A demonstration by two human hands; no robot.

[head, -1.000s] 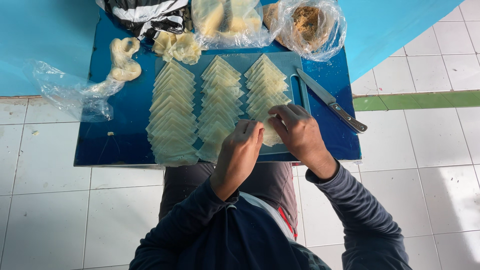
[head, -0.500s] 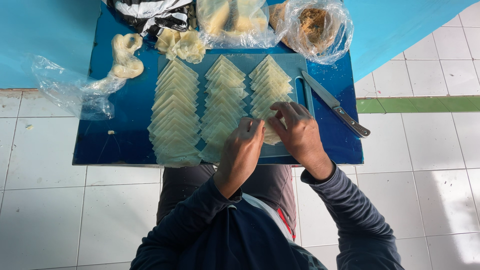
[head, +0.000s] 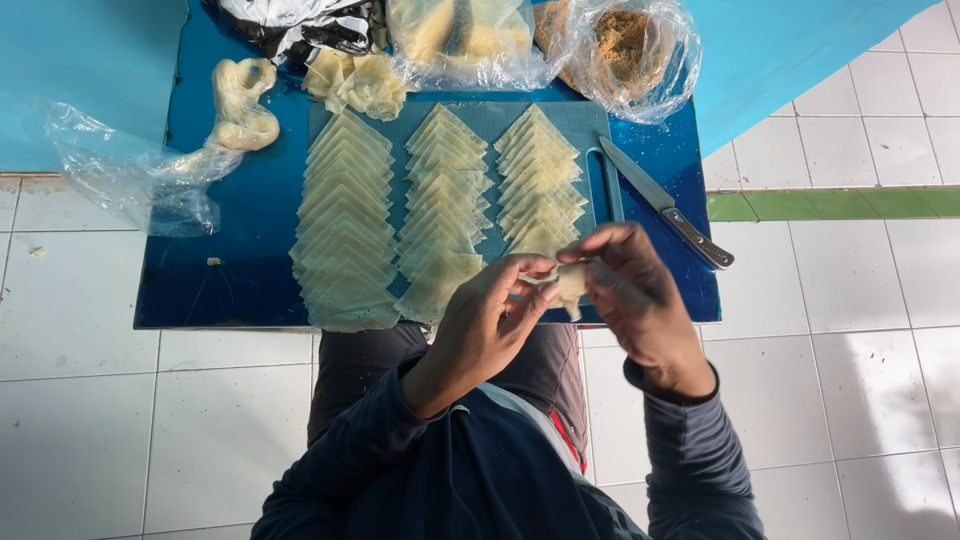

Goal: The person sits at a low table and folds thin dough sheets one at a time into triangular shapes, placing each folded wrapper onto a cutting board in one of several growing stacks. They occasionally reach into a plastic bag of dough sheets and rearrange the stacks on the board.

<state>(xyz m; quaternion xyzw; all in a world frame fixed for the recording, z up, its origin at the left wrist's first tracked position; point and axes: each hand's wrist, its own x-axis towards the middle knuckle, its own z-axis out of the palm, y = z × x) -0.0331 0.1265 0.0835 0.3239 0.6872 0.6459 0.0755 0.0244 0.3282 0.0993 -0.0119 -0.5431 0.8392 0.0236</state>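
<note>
Left hand (head: 490, 325) and right hand (head: 630, 300) pinching 1 small pastry piece (head: 570, 285) between fingertips at the blue table's (head: 230, 270) near edge, 3 rows of cut pastry triangles (head: 440, 200) at 11 o'clock, knife (head: 665, 203) at 1 o'clock

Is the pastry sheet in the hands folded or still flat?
Folded: the pastry sheet is bunched small between both hands' fingertips, unlike the flat triangles.
</note>
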